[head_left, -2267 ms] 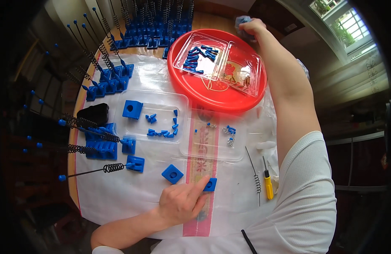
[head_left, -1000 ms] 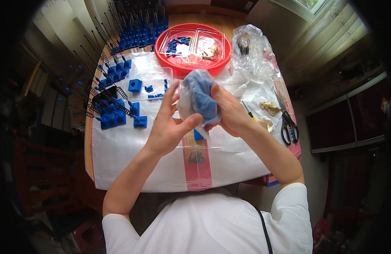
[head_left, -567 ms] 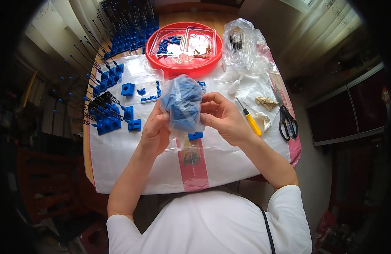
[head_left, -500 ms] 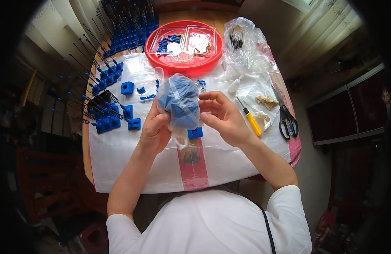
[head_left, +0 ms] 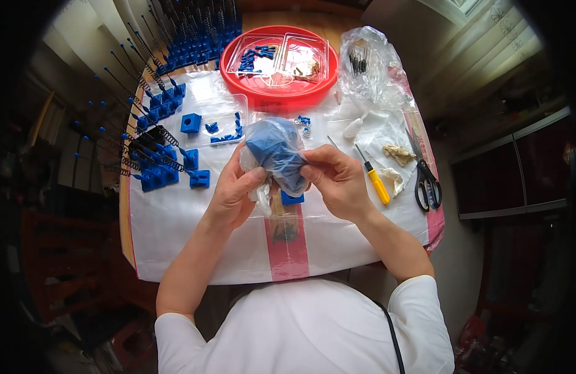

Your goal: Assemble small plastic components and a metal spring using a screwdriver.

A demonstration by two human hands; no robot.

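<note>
Between my hands, above the table, is a clear plastic bag [head_left: 276,153] with blue blocks inside. My left hand [head_left: 233,192] grips its left side, thumb in front, where a whitish crumpled end hangs down. Pinched between thumb and fingers of my right hand [head_left: 336,181] is the bag's right edge. Partly hidden beneath the bag, a blue block [head_left: 292,198] rests on the table. Left of my hands stand blue square blocks [head_left: 191,159] and a clear tray [head_left: 227,107] with small blue pieces.
A red basin [head_left: 278,96] at the back holds clear boxes of small parts. Rows of blue blocks with springs and rods [head_left: 160,174] line the left. To the right lie a yellow-handled screwdriver [head_left: 377,184], black-handled scissors [head_left: 428,187] and a plastic bag of springs [head_left: 369,68].
The bag has tilted and bunched up, and its right edge is now pinched by my right hand, which was loosely open against it before. The view has shifted slightly.
</note>
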